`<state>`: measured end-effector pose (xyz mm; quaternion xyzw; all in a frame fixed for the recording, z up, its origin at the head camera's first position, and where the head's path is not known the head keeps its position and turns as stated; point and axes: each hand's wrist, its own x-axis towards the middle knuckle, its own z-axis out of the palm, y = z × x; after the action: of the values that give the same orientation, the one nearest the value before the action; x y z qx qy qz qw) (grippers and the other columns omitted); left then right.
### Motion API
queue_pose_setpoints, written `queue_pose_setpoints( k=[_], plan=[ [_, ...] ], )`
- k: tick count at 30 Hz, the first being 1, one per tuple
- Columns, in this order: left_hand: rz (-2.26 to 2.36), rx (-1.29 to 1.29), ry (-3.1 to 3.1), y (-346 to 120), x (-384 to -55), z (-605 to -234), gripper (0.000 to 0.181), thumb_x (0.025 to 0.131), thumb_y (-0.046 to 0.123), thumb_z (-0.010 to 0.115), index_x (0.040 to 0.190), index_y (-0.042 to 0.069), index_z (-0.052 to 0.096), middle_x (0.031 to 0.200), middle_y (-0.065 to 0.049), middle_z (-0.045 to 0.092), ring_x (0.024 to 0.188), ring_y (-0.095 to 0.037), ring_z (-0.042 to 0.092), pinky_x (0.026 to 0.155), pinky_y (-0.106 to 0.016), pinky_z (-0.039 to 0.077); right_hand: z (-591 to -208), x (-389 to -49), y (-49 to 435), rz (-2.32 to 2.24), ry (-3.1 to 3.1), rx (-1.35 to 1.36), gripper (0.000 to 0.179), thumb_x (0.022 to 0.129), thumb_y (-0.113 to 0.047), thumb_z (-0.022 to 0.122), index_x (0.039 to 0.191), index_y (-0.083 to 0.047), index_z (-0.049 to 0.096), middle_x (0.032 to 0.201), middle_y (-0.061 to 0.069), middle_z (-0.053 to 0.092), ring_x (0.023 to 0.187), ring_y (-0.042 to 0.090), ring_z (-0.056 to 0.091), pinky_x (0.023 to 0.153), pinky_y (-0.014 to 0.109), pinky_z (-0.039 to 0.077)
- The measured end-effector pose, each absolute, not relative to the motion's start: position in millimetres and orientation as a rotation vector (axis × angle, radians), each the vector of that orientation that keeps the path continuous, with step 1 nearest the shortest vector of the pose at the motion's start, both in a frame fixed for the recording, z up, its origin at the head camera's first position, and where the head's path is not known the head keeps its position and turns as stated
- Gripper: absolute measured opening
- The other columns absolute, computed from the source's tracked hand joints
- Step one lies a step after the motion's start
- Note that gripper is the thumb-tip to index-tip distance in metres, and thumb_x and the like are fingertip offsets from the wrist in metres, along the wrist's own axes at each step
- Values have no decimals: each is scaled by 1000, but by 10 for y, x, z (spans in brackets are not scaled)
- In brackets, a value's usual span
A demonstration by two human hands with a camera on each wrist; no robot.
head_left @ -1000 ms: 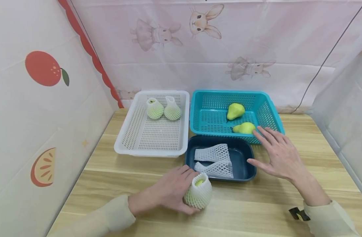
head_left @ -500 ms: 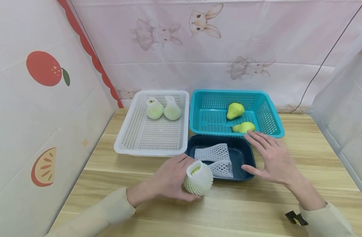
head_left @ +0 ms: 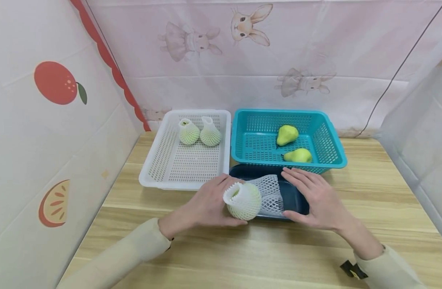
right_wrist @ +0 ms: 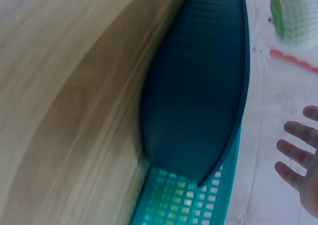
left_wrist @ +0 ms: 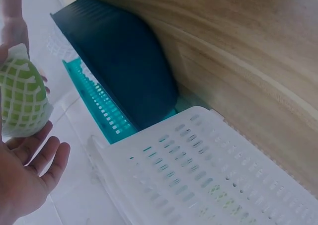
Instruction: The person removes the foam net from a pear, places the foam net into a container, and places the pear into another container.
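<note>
Worktop (head_left: 279, 261) | white basket (head_left: 193, 166) far left, teal basket (head_left: 258, 140) far right | navy tray (head_left: 293, 198) nearer | my right hand (head_left: 320, 204) spread, empty; left hand (head_left: 211, 205) curled round netted pear (head_left: 248, 202), raised by tray's left side | I'd squeeze lightly, avoiding bruises

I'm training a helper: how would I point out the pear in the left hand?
On the wooden table, find the dark blue tray. Near its left end, the left hand holds a pear in white netting. Unlike the two netted pears in the white basket, it is held.
</note>
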<state>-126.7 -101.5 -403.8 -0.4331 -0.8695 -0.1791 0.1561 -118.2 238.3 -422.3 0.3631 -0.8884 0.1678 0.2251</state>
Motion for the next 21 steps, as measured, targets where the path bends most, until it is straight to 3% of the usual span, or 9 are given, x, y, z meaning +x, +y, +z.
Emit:
queue_pose_setpoints(
  k=[5, 13, 21],
  plan=[
    [-542, -1232, -2482, -974, -1316, -4034, 99, 65, 63, 95, 140, 13, 55, 129, -1, 67, 115, -17, 61, 99, -30, 57, -4213, -1169, 2268, 499, -2452, 1030, 95, 86, -73, 69, 159, -15, 48, 160, 5, 55, 144, 29, 55, 121, 43, 39],
    [-552, -1231, -2481, -905, -1390, -4039, 99, 68, 62, 94, 143, 13, 53, 134, -1, 66, 119, -16, 61, 103, -31, 56, -4214, -1195, 2094, 603, -2445, 1057, 96, 81, -61, 80, 159, -15, 47, 155, 7, 59, 141, 28, 56, 114, 53, 47],
    [-566, -1234, -2477, -840, -1420, -4039, 99, 69, 62, 93, 144, 12, 53, 135, -1, 67, 119, -16, 61, 100, -29, 58, -4236, -1244, 2016, 640, -2413, 1058, 94, 84, -64, 77, 157, -12, 49, 151, 8, 62, 138, 28, 59, 112, 51, 49]
  ],
)
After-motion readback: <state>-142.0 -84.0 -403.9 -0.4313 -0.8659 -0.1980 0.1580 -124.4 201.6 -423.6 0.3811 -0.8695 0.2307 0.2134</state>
